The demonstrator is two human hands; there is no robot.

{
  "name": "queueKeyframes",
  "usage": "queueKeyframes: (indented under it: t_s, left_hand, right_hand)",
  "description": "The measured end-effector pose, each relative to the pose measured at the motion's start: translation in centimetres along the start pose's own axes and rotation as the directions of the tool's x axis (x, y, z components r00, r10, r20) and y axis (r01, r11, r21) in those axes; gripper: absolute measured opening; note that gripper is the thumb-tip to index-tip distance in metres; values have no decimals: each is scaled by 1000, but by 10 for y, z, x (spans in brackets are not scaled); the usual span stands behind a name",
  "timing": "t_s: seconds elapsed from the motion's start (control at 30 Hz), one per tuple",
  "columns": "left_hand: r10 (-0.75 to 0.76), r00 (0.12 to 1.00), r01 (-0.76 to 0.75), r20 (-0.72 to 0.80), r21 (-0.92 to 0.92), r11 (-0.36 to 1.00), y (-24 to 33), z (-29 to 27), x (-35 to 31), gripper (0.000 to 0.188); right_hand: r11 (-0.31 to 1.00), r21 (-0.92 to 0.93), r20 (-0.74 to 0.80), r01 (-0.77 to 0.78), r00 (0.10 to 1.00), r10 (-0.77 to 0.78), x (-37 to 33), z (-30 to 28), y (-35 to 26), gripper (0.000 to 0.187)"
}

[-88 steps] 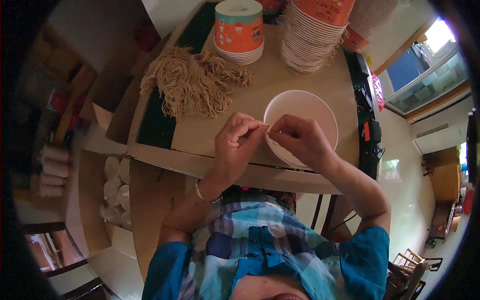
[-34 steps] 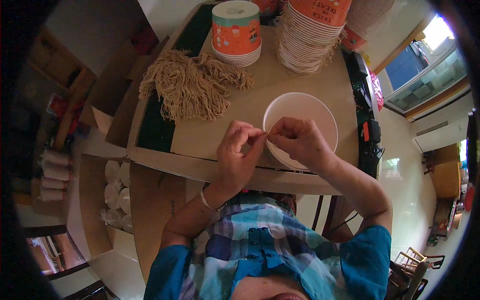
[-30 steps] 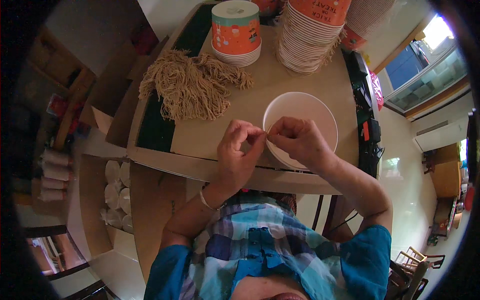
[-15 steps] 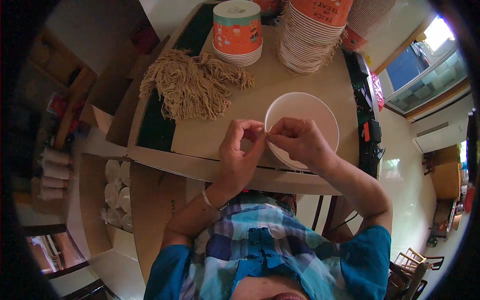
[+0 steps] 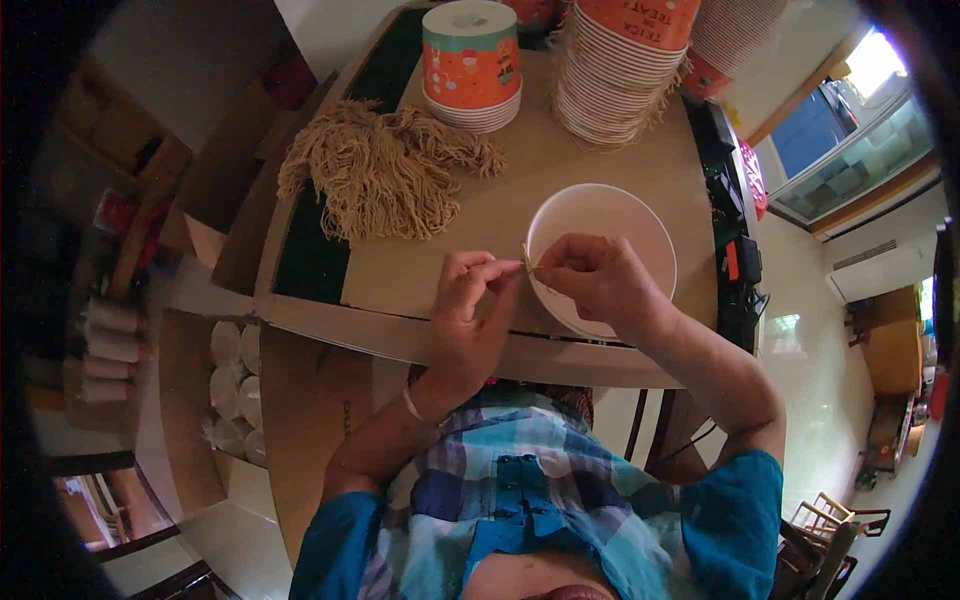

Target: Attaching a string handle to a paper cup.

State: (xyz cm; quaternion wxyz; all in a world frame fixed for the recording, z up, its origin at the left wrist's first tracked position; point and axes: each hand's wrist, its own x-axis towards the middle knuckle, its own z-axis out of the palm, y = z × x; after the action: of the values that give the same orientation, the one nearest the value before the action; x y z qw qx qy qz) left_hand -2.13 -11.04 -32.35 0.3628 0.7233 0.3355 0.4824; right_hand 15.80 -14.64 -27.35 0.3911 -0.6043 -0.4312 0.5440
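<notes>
A white paper bucket [image 5: 620, 215] stands mouth up near the table's front edge. A short beige string [image 5: 526, 252] sits at the left side of its rim. My right hand [image 5: 612, 285] reaches over the bucket's mouth, thumb and forefinger pinched on the string at the rim. Just outside the rim, my left hand [image 5: 470, 310] has thumb and forefinger brought together at the same string. The fingertips hide most of the string, so a knot or loop cannot be made out. A loose heap of beige strings [image 5: 385, 170] lies to the left on the brown board.
Orange and green printed buckets [image 5: 470, 75] stand upside down at the back. A tall nested stack of buckets [image 5: 610, 95] rises beside them. Small black devices [image 5: 742, 262] line the table's right edge. An open carton [image 5: 190, 400] with white rolled bundles stands lower left.
My left hand has shifted slightly left and its fingertips have drawn back from the rim. More of the string shows now. My right hand stays nearly in place.
</notes>
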Motion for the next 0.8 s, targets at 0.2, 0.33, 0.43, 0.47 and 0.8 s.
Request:
queueKeyframes:
  t_s: [0.2,0.33,0.43,0.47,0.8]
  left_hand:
    - [46,998,-47,33,35,998,0,1,2,18]
    - [69,996,-73,57,65,995,1,0,2,18]
    - [141,989,-146,50,107,984,0,0,3,19]
    - [165,985,-169,51,111,979,0,0,4,20]
    - [371,923,-384,102,298,874,0,-2,7,25]
  right_hand:
    - [996,-41,-24,85,996,-86,-1,3,0,12]
    - [995,-85,-32,43,998,-46,-2,4,-5,12]
    - [996,-60,-26,59,998,-61,-2,4,-4,13]
    - [996,-67,-25,54,998,-56,-3,4,-6,13]
    - [995,-79,-34,58,998,-61,0,4,-1,14]
